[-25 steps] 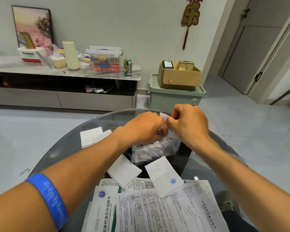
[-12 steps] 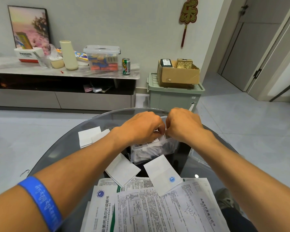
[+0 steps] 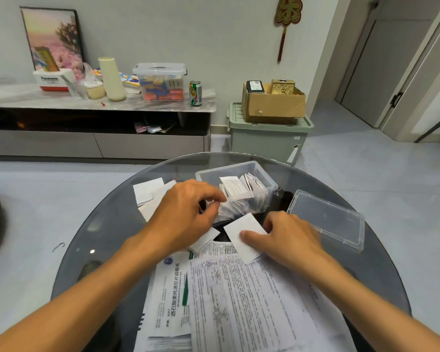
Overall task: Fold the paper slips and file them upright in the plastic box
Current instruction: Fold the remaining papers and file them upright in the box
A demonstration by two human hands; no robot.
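Nearest lie large printed leaflet sheets (image 3: 239,295). The right hand (image 3: 287,237) pinches a blank white folded paper slip (image 3: 244,233) just before the clear plastic box (image 3: 267,180); the left hand (image 3: 188,214) hovers loose. Crowded upright slips (image 3: 235,185) may topple if nudged

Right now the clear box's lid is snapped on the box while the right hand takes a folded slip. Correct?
Not quite: the head view shows the lid lying off, right of the open plastic box. The right hand does hold a folded slip.
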